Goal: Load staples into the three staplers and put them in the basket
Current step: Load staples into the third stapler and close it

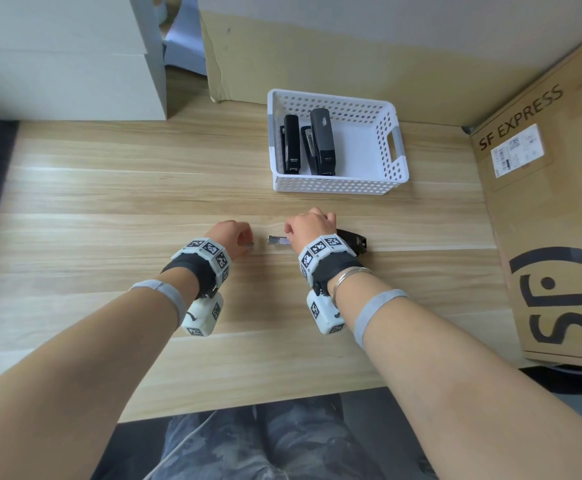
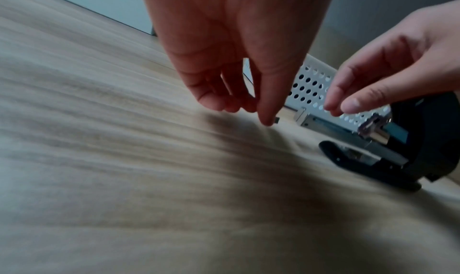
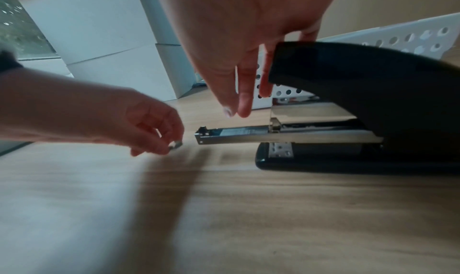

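A black stapler [image 1: 353, 240] [image 3: 361, 77] lies on the wooden table with its metal staple tray [image 1: 277, 240] [image 3: 236, 135] slid out to the left. My right hand [image 1: 312, 225] [image 3: 234, 109] rests on top of the stapler, its fingers straight and hanging above the tray. Just left of the tray's end, my left hand [image 1: 248, 244] [image 2: 267, 121] pinches a short strip of staples [image 3: 176, 145] close over the table. Two more black staplers [image 1: 292, 143] [image 1: 322, 142] lie side by side in the white perforated basket [image 1: 338, 187] behind.
A large SF Express cardboard box [image 1: 542, 202] stands along the table's right side. White boxes [image 1: 68, 57] are stacked at the back left. A cardboard sheet [image 1: 317, 46] leans behind the basket. The table's near edge runs just above my lap.
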Available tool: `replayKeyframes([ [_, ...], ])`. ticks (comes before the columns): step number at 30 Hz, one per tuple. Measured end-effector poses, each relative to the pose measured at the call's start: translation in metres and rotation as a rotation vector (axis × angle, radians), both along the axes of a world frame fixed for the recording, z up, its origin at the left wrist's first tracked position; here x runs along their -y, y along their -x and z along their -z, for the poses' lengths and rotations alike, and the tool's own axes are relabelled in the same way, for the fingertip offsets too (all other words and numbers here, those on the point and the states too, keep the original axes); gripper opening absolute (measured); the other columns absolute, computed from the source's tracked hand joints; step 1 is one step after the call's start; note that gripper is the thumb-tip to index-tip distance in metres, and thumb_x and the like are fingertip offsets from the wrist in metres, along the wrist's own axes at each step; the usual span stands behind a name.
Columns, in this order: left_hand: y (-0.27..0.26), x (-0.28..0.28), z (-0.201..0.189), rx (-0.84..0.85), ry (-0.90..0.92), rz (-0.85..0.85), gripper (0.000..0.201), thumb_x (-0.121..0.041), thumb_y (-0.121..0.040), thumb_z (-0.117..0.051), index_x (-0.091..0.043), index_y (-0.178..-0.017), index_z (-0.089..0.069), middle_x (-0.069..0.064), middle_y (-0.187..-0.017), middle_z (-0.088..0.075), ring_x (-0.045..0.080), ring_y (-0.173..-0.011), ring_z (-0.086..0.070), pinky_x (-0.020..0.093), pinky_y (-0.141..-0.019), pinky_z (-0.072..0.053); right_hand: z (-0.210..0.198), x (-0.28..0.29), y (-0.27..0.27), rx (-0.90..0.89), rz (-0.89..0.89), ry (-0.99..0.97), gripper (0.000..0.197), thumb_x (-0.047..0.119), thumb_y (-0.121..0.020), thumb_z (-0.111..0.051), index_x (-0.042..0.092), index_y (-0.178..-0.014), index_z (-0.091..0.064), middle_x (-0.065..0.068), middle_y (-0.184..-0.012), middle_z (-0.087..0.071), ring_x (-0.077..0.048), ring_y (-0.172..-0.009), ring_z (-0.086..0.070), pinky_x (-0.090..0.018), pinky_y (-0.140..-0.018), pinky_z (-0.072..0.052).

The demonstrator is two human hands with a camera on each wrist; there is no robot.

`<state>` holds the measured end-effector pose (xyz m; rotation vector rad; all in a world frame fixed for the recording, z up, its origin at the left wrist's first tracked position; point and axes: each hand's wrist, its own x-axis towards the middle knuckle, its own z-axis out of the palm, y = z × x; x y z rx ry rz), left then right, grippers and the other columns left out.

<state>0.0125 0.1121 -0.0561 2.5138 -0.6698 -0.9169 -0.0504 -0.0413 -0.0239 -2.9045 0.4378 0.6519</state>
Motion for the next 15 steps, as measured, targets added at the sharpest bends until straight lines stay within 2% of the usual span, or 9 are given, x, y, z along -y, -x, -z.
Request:
replayKeyframes([
  [2, 0.002, 0.003, -0.007, -0.021, 0.102, -0.073, 0.013, -0.015, -0.084, -0.061, -0.011, -0.096, -0.061, 0.006, -0.091, -0.065, 0.020, -0.078, -0.054, 0.028, -0.071, -0.044, -0.002, 0.001, 0.000, 0.039, -0.015, -0.067, 0.019, 0.018, -0.092, -0.055, 0.027, -0.105, -0.066, 0.003, -0.106, -0.070, -0.020, -0.118, -0.044, -0.036, -0.093, -0.029],
  [4, 0.002, 0.007, -0.014, -0.056, 0.212, -0.127, 0.008, -0.014, -0.084, -0.061, -0.017, -0.089, -0.056, 0.001, -0.083, -0.061, 0.018, -0.075, -0.053, 0.026, -0.068, -0.041, -0.007, 0.000, -0.002, 0.080, -0.001, -0.137, 0.018, 0.023, -0.092, -0.057, 0.027, -0.107, -0.066, 0.006, -0.107, -0.071, -0.018, -0.119, -0.044, -0.035, -0.094, -0.029],
  [7, 0.002, 0.015, -0.021, -0.094, 0.309, -0.151, 0.013, -0.013, -0.084, -0.062, -0.019, -0.085, -0.050, 0.001, -0.083, -0.061, 0.017, -0.075, -0.054, 0.027, -0.069, -0.043, -0.013, -0.003, -0.005, 0.118, 0.072, -0.251, 0.019, 0.029, -0.088, -0.063, 0.026, -0.106, -0.065, 0.009, -0.103, -0.072, -0.016, -0.116, -0.049, -0.034, -0.095, -0.031],
  [10, 0.002, 0.021, -0.024, -0.140, 0.385, -0.175, 0.017, -0.011, -0.082, -0.065, -0.015, -0.085, -0.049, 0.005, -0.082, -0.062, 0.019, -0.075, -0.056, 0.027, -0.072, -0.044, -0.018, -0.005, -0.006, 0.159, 0.145, -0.353, 0.018, 0.028, -0.084, -0.067, 0.021, -0.101, -0.066, 0.006, -0.100, -0.073, -0.016, -0.107, -0.059, -0.033, -0.095, -0.041],
  [13, 0.002, 0.023, -0.023, -0.170, 0.432, -0.201, 0.018, -0.007, -0.081, -0.066, -0.015, -0.082, -0.049, 0.007, -0.084, -0.064, 0.019, -0.074, -0.057, 0.022, -0.070, -0.044, -0.020, -0.006, -0.005, 0.207, 0.213, -0.420, 0.016, 0.025, -0.083, -0.069, 0.019, -0.098, -0.068, 0.003, -0.097, -0.073, -0.014, -0.096, -0.064, -0.030, -0.086, -0.050],
  [15, 0.001, 0.022, -0.022, -0.193, 0.451, -0.217, 0.026, -0.004, -0.081, -0.065, -0.021, -0.074, -0.048, 0.006, -0.081, -0.065, 0.018, -0.072, -0.059, 0.024, -0.074, -0.045, -0.021, -0.006, -0.005, 0.222, 0.219, -0.434, 0.016, 0.024, -0.084, -0.069, 0.018, -0.098, -0.068, 0.003, -0.097, -0.073, -0.013, -0.090, -0.064, -0.027, -0.080, -0.052],
])
